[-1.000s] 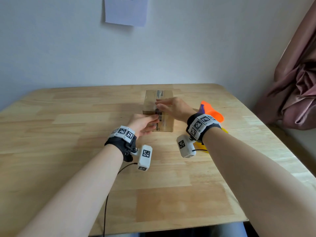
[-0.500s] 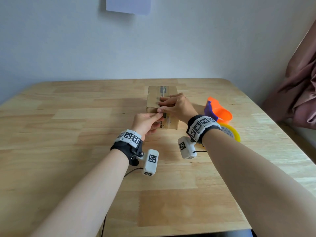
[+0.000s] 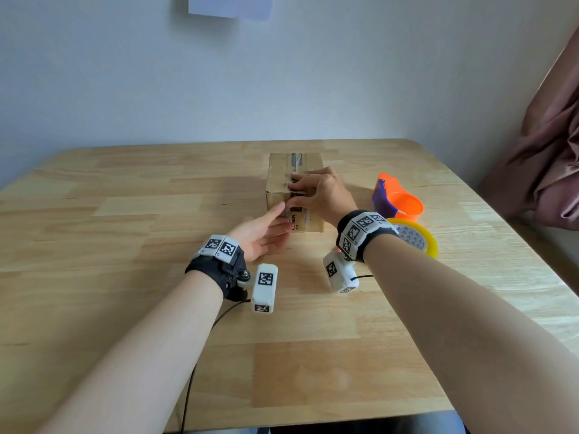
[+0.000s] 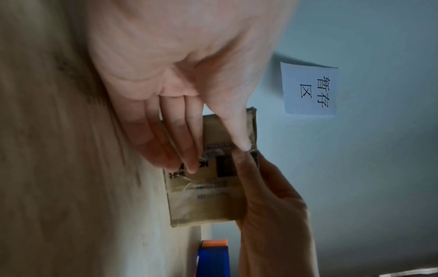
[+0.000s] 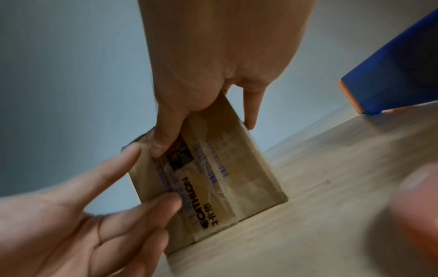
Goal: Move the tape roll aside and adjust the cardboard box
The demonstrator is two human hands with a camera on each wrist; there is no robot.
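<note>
A small taped cardboard box (image 3: 282, 170) stands on the wooden table (image 3: 125, 214), its printed label facing me. My right hand (image 3: 319, 192) sits over the near top edge, fingers curled on the top and thumb pressed against the front face (image 5: 249, 178). My left hand (image 3: 272, 223) is open, palm turned up. Its straight fingers touch the front face and the index tip reaches the top edge beside the right thumb. The left wrist view shows the same meeting of the left hand (image 4: 189, 93) and right hand (image 4: 267, 206) on the box (image 4: 208, 202).
An orange and purple tape dispenser (image 3: 398, 202) and a yellow roll of tape (image 3: 416, 238) lie to the right of the box. A sheet of paper (image 3: 230, 6) hangs on the wall behind. A pink curtain (image 3: 548, 151) hangs at the right table edge.
My right hand's fingers went from flat on the box top to curled at its near top edge. The left hand's fingers straightened and reached up the front face.
</note>
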